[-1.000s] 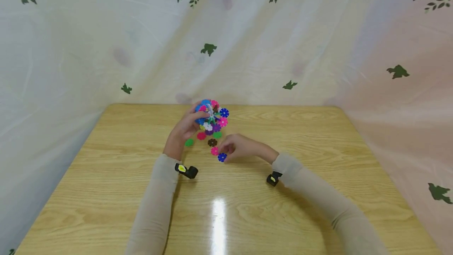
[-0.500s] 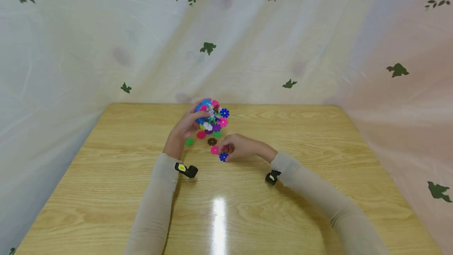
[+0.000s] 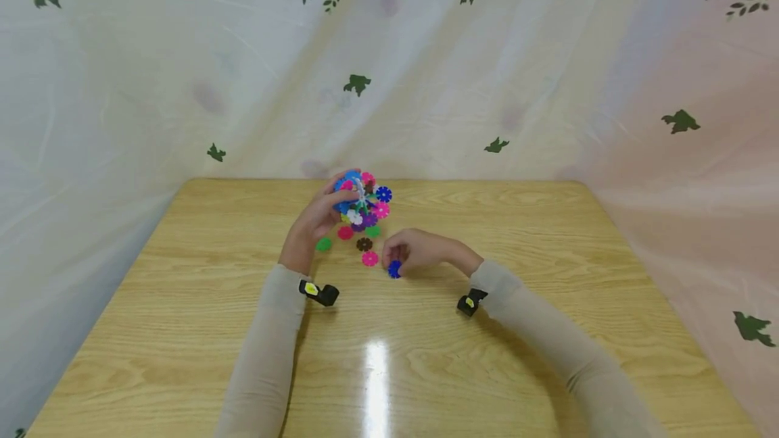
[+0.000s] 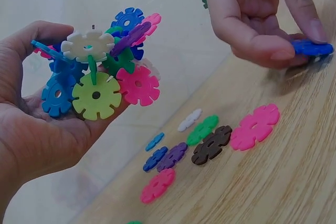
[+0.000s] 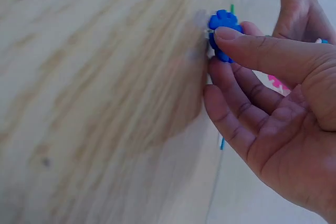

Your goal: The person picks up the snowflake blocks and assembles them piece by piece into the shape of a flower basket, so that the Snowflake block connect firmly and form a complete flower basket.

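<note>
My left hand [image 3: 312,220] holds up a ball-like cluster of interlocked snowflake discs [image 3: 368,209], in blue, pink, white, purple, green and yellow. In the left wrist view a yellow-green disc [image 4: 83,96] faces the camera, low on the cluster, and the thumb lies along its upper left. Between thumb and fingers my right hand [image 3: 422,249] pinches a blue snowflake disc [image 5: 222,20], close over the table to the right of the loose discs. That thumb presses on the disc's face in the right wrist view.
Loose discs lie on the wooden table [image 3: 487,370] below the cluster: a pink disc [image 3: 370,259], a brown disc [image 3: 364,244], a green disc [image 3: 324,244] and several others. A patterned curtain [image 3: 426,120] hangs behind the table's far edge.
My right hand has drawn the blue disc a little to the right, away from the pink disc, and turned it. The left hand and its cluster have hardly moved.
</note>
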`<move>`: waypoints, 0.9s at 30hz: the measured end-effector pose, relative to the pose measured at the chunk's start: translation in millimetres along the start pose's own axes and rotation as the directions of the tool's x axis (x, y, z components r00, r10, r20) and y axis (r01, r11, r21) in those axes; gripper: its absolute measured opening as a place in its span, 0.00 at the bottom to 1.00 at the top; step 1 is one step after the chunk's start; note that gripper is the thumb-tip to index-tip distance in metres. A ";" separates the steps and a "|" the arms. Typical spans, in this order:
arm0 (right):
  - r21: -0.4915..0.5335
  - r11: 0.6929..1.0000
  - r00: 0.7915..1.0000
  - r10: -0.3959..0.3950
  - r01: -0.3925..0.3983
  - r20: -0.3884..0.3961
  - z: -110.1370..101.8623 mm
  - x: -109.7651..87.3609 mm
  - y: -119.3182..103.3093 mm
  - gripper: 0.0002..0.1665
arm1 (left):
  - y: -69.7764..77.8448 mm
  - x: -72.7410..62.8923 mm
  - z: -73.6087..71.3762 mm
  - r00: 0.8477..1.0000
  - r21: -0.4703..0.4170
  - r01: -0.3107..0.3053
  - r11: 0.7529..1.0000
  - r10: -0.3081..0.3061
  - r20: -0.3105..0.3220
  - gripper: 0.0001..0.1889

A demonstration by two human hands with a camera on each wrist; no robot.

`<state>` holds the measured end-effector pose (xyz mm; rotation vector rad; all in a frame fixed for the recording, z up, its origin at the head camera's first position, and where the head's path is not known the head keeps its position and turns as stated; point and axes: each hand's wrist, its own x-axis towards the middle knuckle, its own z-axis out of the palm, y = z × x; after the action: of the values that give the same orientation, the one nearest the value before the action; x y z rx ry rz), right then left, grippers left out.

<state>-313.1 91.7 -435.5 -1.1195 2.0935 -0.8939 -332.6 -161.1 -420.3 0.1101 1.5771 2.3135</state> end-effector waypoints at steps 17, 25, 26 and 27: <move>0.192 0.978 0.793 0.048 0.087 -0.607 -62.6 -1.9 -34.2 0.10 | -3.5 1.3 4.0 1.000 0.062 0.005 0.998 -0.006 0.025 0.30; 0.174 0.963 0.639 0.003 0.205 -0.769 -53.8 14.4 -29.1 0.11 | -7.6 5.0 10.9 0.996 0.105 0.012 0.994 -0.020 0.082 0.32; 0.174 0.964 0.634 0.006 0.202 -0.773 -53.1 15.6 -28.1 0.11 | -7.9 5.1 11.6 0.996 0.104 0.010 0.995 -0.019 0.082 0.32; 0.177 0.964 0.632 0.013 0.197 -0.775 -52.4 16.6 -28.1 0.11 | -8.0 5.2 12.4 0.997 0.102 0.010 0.995 -0.018 0.078 0.32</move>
<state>-347.2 80.2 -385.4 -0.7629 2.4695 -1.9049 -332.5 -145.8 -423.5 0.2116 1.6503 2.1907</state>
